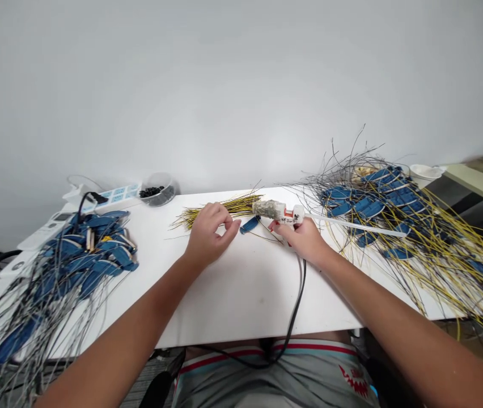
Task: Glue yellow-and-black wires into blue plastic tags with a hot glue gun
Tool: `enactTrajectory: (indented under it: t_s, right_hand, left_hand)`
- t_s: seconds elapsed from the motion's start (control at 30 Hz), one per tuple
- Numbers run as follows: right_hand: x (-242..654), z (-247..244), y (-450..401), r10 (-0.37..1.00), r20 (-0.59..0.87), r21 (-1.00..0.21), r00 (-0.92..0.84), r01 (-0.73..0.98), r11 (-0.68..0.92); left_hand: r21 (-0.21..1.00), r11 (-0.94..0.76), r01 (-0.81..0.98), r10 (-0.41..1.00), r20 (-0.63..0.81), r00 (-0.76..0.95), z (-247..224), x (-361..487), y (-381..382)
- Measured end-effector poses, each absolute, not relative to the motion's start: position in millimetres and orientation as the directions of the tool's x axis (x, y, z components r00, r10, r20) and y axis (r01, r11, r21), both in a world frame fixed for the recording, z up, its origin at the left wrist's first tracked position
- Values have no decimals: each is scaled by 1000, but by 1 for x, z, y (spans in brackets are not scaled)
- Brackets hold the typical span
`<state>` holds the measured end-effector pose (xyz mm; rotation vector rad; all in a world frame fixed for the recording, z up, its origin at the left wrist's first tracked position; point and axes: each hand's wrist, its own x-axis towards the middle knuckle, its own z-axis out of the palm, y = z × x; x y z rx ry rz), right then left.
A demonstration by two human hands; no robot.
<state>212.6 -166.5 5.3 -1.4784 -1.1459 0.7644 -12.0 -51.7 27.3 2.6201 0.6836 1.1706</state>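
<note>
My right hand is wrapped round the handle of a white hot glue gun. Its nozzle end is crusted grey and points left, and a long clear glue stick sticks out of the back. Just left of the gun, my left hand is closed, its thumb and forefinger curled towards each other; whatever they pinch, if anything, is hidden. Beneath the nozzle lies a small blue curved piece with thin wires, close to my left fingertips. Behind the left hand spreads a bundle of yellow and black wires.
Blue wired pieces are heaped on the left, and another pile with yellow and black wires covers the right. A clear bowl of black bits stands beside a power strip. The gun's black cord hangs over the table's front edge.
</note>
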Motion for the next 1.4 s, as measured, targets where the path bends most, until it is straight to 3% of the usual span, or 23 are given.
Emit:
enactTrajectory:
  t_s: [0.17, 0.33, 0.53, 0.77, 1.0, 1.4]
  right_hand:
    - [213, 6, -169, 940, 100, -948, 325, 319, -10]
    - [212, 9, -169, 948, 249, -863, 200, 490, 124]
    - [208, 18, -175, 950, 282, -788, 134, 598, 150]
    - [209, 24, -175, 833, 553, -618, -11, 666, 419]
    - [215, 22, -176, 793, 601, -550, -101, 667, 502]
    - [215, 23, -174, 766, 630, -461, -128, 733, 501]
  left_hand:
    - [321, -887, 332, 459, 688, 562, 31, -11, -55]
    - [283, -914, 292, 404, 704, 583, 32, -9, -61]
    - [242, -924, 297, 372, 751, 545, 32, -11, -62]
    - [225, -931, 287, 336, 835, 435, 34, -17, -61]
    - [166, -939, 302, 272, 895, 353, 39, -20, -64]
    - [112, -922, 370, 264, 881, 393, 45, -21, -69]
